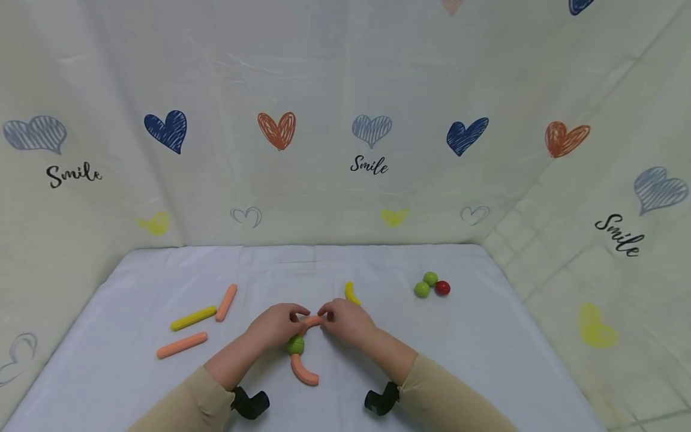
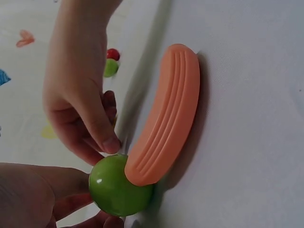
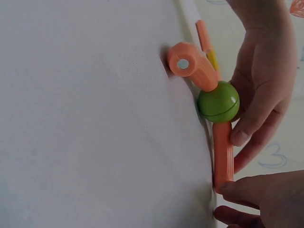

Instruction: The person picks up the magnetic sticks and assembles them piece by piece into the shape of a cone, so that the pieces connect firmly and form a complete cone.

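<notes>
A green ball (image 1: 296, 344) has two curved orange toy rods attached. The near orange rod (image 1: 305, 371) bends toward me, a silver disc showing in its end (image 3: 183, 64). On the ball's far side, the second orange rod (image 3: 223, 154) lies between my hands. My left hand (image 1: 278, 324) pinches this rod close to the ball. With thumb and fingertips my right hand (image 1: 348, 321) grips the same rod's free end. That rod is hidden behind the ball and hands in the left wrist view, where the near rod (image 2: 166, 114) is large.
A short yellow curved piece (image 1: 351, 292) lies just beyond my right hand. On the left are a straight yellow rod (image 1: 193, 318) and two straight orange rods (image 1: 182, 345). Green balls (image 1: 422, 290) and a red ball (image 1: 442, 288) sit at the back right of the white table (image 1: 459, 360).
</notes>
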Available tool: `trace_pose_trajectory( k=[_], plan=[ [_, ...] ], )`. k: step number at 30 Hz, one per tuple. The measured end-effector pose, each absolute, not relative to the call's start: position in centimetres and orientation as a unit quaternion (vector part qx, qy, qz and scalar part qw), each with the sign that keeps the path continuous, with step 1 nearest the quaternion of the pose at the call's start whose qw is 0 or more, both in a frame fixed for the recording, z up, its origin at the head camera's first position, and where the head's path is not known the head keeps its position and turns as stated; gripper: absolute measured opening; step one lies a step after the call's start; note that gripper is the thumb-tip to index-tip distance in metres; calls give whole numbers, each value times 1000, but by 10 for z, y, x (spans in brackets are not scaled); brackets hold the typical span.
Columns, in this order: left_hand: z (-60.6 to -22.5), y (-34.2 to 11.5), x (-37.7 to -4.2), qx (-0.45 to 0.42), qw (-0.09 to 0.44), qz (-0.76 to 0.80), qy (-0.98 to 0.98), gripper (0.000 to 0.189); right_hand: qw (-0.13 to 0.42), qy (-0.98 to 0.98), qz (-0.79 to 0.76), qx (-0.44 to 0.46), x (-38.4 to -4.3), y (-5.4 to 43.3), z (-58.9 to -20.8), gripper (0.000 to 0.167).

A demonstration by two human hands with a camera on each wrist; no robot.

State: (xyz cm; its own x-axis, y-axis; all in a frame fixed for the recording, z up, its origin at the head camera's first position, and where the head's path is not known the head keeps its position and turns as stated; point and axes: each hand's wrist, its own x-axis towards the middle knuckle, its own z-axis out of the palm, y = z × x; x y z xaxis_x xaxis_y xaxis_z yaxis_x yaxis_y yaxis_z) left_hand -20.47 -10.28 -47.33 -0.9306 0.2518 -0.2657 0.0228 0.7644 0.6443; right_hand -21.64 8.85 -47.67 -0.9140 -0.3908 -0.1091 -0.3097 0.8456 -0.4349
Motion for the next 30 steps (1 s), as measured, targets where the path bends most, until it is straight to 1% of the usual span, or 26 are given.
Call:
trace_pose_trajectory(
  k=[5,11,21,30],
  plan=[
    [-474,-105,-203,79,181,348,917,31,99,956,-211,-181,-218,87,-479,14],
    [-477,-111,-196,74,199,353,911,38,96,954,-209,-194,-218,85,-480,12],
    [-480,-115,-183,76,190,368,907,42,94,948,-191,-236,-219,82,-478,15],
    [-483,-121,-182,80,204,405,888,44,107,948,-195,-229,-222,83,-478,20]
  ],
)
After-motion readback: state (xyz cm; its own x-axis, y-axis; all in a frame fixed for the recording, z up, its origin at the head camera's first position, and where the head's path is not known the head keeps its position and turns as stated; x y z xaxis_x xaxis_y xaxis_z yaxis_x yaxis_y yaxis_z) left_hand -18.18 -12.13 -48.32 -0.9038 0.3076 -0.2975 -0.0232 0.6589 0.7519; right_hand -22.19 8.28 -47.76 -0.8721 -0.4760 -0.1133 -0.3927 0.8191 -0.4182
